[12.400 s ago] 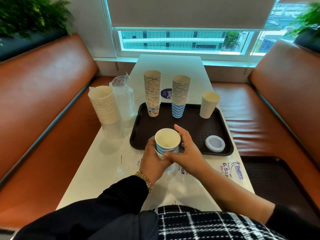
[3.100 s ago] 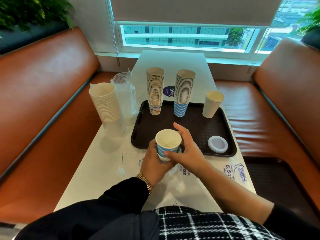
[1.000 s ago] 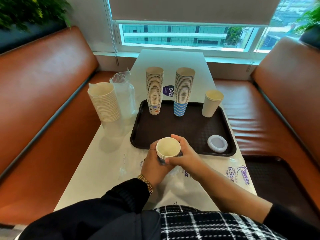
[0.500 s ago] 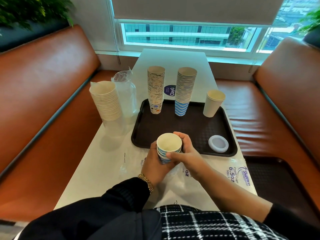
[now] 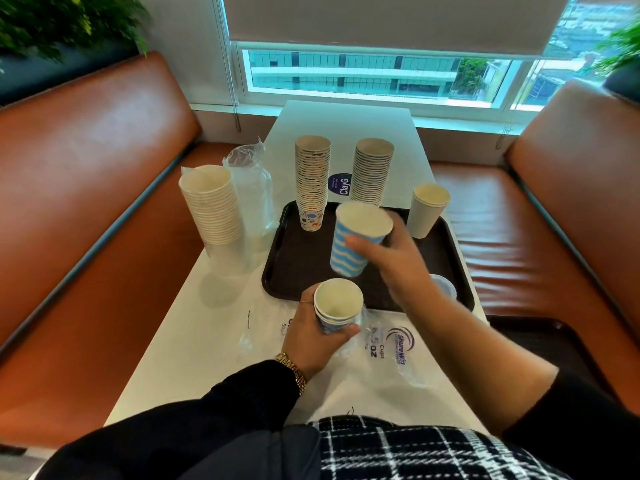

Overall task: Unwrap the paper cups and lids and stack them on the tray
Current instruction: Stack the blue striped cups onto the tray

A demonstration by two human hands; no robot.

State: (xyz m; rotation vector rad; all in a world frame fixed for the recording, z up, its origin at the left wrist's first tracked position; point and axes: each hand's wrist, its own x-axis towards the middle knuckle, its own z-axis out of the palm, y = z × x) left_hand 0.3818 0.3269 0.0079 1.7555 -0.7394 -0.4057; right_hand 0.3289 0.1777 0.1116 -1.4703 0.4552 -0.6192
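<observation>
- Right hand [image 5: 391, 251] grips one blue-striped cup [image 5: 356, 242], our left hand [image 5: 311, 334] grips the short nested stack [image 5: 337, 306].
- Half a second ago both hands held one stack; now we have lifted the cup apart, above the dark tray [image 5: 291, 258].
- Short stack stays at the white tabletop [image 5: 207, 334], over crinkled clear wrapper [image 5: 391, 348].

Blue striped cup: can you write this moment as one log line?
right hand holds blue striped cup above tray | left hand grips remaining cups on table
</observation>
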